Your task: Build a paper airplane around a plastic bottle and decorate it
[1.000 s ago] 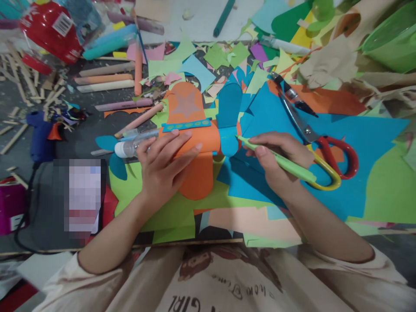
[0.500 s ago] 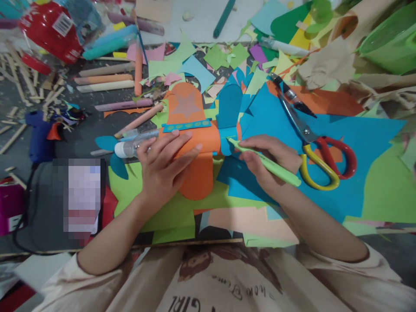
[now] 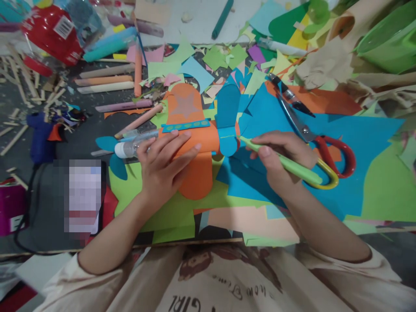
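Note:
My left hand [image 3: 165,162] lies with fingers spread on an orange paper-wrapped bottle shaped like a plane [image 3: 208,138]. At its left end are a white cap [image 3: 120,151] and blue paper blades [image 3: 118,167]. An orange wing [image 3: 184,102] with a star sticks out on the far side. Blue paper [image 3: 228,106] wraps the right end and carries a thin light line. My right hand [image 3: 282,158] grips a light green marker [image 3: 300,169], its tip just right of the blue paper, seemingly apart from it.
Scissors with red and yellow handles [image 3: 338,162] lie on blue paper [image 3: 354,134] at the right. A craft knife [image 3: 290,94] sits behind them. Paper scraps [image 3: 198,71] fill the back. On the left are a blue glue gun [image 3: 41,136], a phone [image 3: 84,195] and wooden sticks [image 3: 19,80].
My right hand has moved right with the marker, whose tip has left the blue paper. The light line on that paper is now in plain view. My left hand has stayed in place.

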Tool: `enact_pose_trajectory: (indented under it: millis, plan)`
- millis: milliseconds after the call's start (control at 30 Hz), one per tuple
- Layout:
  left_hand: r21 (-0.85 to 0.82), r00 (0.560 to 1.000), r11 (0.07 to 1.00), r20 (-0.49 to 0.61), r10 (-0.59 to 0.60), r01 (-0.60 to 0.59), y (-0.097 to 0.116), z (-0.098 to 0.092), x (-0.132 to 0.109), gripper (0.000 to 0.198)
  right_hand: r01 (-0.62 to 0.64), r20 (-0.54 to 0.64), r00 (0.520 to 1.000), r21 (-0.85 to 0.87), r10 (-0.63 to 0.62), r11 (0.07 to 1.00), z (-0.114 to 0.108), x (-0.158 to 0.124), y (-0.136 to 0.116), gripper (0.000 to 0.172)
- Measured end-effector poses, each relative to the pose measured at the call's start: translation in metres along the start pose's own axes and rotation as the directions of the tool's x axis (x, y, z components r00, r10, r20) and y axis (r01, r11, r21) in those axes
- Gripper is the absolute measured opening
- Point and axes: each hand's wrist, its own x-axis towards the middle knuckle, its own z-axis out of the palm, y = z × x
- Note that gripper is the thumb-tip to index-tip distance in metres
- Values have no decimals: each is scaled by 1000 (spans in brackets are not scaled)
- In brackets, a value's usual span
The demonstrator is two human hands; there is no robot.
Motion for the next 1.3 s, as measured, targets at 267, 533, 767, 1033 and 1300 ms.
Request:
enact_pose_trajectory:
  millis: [267, 533, 767, 1033, 1300]
  plan:
    - [-32, 999, 999, 40, -37, 39, -2, 0, -3, 36, -23, -14, 1000, 33, 23, 999, -1, 0, 3, 11]
    - [-21, 997, 998, 59, -50, 51, -2, 1, -3, 32, -6, 10, 1000, 29, 6, 1000, -2, 0, 3, 10]
    - [36, 996, 998, 73, -49, 47, 0, 0, 0, 26, 47, 35, 998, -22, -46, 999, 0, -1, 4, 11]
    - [40, 1000, 999, 23, -16, 15, 2, -2, 2, 22, 169, 79, 982, 9, -170, 985, 3, 2, -4, 13]
    - [19, 1000, 1000, 22, -9, 9, 2, -3, 3, 23, 317, 124, 944, -69, -307, 946, 8, 3, -8, 15]
